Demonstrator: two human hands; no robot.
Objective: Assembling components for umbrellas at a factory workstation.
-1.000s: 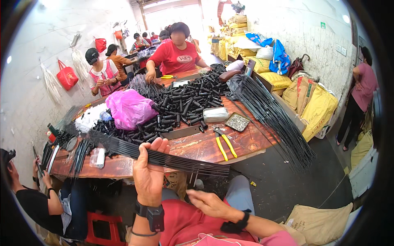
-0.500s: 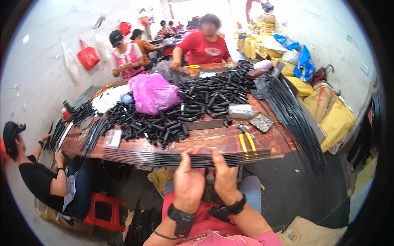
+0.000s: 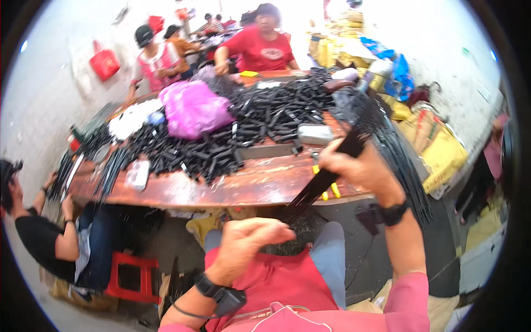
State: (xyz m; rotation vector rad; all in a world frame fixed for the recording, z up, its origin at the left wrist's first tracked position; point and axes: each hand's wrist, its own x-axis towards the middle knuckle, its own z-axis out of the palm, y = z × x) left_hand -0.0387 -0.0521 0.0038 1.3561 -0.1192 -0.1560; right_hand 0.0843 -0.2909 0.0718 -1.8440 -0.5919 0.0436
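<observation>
My right hand (image 3: pixel 359 169) is wrapped round a bundle of thin black rods (image 3: pixel 316 188), holding it slantwise over the near table edge. The bundle's upper end sticks out above the hand, blurred by motion. Its lower end reaches down toward my left hand (image 3: pixel 251 238), which is in front of my lap. The left fingers are curled in and the thumb points toward the rods. Whether anything lies within those fingers is hidden. Behind the bundle, yellow-handled pliers (image 3: pixel 334 190) lie on the table, partly covered.
A heap of black tubular parts (image 3: pixel 287 113) and a pink plastic bag (image 3: pixel 196 110) cover much of the wooden table (image 3: pixel 221 191). Long black rods (image 3: pixel 406 177) overhang its right side. A person in black (image 3: pixel 47 238) sits left by a red stool (image 3: pixel 133 276); another in red (image 3: pixel 257 50) is opposite.
The rods, lying level across both hands before, now stand slanted in my right hand, which has moved up and right. My left hand has dropped slightly and curled. The view has shifted.
</observation>
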